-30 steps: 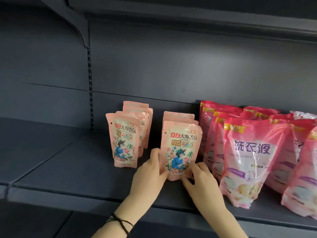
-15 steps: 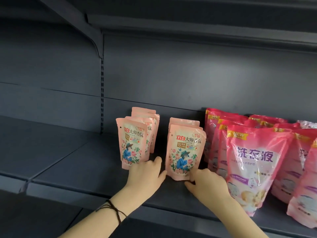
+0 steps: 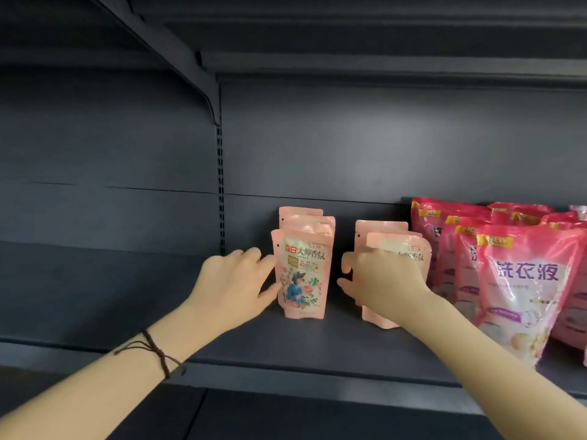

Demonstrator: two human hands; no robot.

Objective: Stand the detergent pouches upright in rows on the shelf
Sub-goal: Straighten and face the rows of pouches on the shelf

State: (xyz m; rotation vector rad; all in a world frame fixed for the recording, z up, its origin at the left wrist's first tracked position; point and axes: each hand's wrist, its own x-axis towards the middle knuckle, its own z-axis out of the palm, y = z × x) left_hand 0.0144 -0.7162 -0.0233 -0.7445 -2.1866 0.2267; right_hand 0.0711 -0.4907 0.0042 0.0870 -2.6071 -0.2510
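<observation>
Two rows of small pale pink detergent pouches stand upright on the dark shelf [image 3: 317, 347]. The left row's front pouch [image 3: 303, 281] shows a floral print with a figure in blue. My left hand [image 3: 232, 284] rests beside it with spread fingers, the fingertips touching its left edge. My right hand [image 3: 381, 281] covers the front of the right row's front pouch [image 3: 400, 242], fingers curled around its left edge. That pouch leans a little to the right, and most of its face is hidden by the hand. More pouches stand behind each front one.
Several larger bright pink pouches [image 3: 527, 281] stand packed together at the right, close to the right row. A slotted upright [image 3: 219, 185] and a slanted bracket [image 3: 203, 90] sit left of the pouches. Bare shelf stretches to the left. Another shelf hangs overhead.
Both hands rose from the base of the right front pouch and parted: the left went to the left row's front pouch, the right closed over the right row's front pouch.
</observation>
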